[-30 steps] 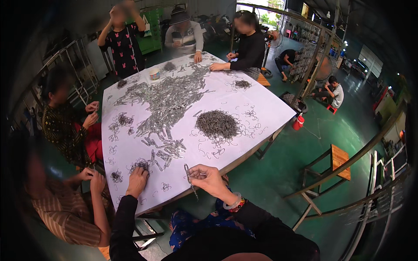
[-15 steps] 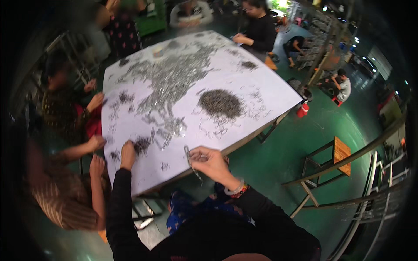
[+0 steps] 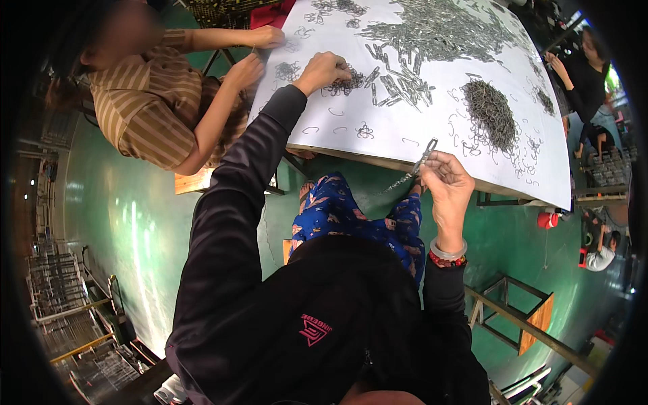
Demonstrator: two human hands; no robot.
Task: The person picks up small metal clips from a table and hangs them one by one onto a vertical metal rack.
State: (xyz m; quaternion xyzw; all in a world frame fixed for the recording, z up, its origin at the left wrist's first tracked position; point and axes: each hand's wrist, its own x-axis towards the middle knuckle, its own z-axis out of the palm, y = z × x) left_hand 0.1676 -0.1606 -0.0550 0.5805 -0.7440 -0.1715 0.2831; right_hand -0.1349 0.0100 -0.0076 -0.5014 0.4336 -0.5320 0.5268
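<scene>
White tabletop (image 3: 405, 123), silvery strip (image 3: 430, 146), grey hooks (image 3: 351, 85), blue patterned trousers (image 3: 327, 214), brown striped shirt (image 3: 148, 111)

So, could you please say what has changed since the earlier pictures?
The view has tilted down, showing more black jacket. The left hand has shifted from the near side of the small hook pile to its left; whether it holds a hook is unclear. The striped-shirted neighbour's hands, first together, are now apart. The right hand still holds the metal strip; the large hook pile looks unchanged.
</scene>
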